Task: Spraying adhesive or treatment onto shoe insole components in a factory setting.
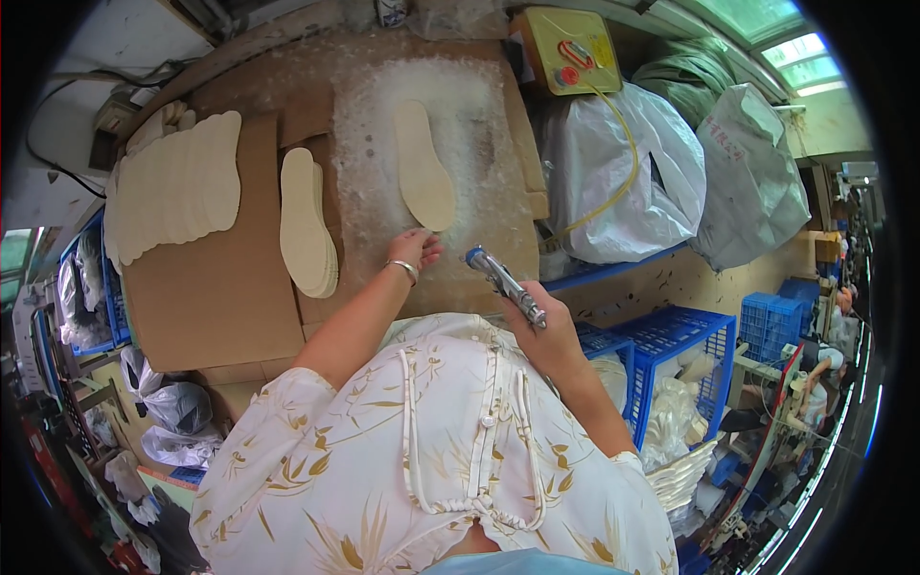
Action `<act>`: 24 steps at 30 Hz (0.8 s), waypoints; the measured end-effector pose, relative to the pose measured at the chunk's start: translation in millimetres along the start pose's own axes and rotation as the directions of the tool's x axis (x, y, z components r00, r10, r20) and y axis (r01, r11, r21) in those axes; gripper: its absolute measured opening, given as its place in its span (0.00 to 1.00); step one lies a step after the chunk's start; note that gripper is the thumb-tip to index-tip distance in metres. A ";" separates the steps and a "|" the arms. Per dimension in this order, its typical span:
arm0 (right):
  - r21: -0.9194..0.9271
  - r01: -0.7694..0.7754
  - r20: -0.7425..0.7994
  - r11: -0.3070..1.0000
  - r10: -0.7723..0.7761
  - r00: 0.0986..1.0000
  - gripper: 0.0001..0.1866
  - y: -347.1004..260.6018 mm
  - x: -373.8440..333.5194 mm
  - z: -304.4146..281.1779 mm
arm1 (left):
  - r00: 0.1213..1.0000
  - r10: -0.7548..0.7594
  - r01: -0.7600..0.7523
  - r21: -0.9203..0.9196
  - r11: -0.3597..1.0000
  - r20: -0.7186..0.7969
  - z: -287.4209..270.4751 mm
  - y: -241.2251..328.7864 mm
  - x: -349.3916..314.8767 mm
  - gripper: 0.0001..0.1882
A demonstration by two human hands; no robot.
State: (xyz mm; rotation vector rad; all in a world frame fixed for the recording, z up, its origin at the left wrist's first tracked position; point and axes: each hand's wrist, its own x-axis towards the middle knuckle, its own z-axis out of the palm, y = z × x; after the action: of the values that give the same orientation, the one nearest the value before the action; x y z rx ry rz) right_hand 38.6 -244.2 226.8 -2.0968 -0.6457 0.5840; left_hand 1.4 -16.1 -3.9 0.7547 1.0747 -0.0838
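A pale cream insole (425, 171) lies on a frosted, residue-covered patch of the cardboard work surface in front of me. My left hand (415, 251), with a bracelet at the wrist, is at its heel end, the fingers bent together at the edge. In my right hand (548, 331) is a metal spray gun (503, 285) with a blue tip, angled up and left toward the insole, a little apart from it. To the left of the patch is a narrow stack of insoles (309, 225). Farther left, more insoles (177, 187) lie in an overlapping row.
At the back right stands a yellow can (570, 50) with a red cap; a yellow hose (632, 158) runs down from it. White sacks (628, 172) bulge beside the table. Blue crates (676, 335) with wrapped goods stand to my right. People work farther off at right.
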 end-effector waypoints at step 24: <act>0.011 -0.019 0.030 1.000 0.019 0.999 0.11 14.7 2.6 -1.8 | 0.998 -0.038 0.039 -0.006 0.999 0.056 -2.3 0.7 -14.5 0.17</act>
State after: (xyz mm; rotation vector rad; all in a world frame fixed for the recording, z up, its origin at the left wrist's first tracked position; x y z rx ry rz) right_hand 45.2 -251.1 215.2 -2.0892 -0.6386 0.6301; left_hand -7.2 -18.3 7.8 0.7212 1.0364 -0.1328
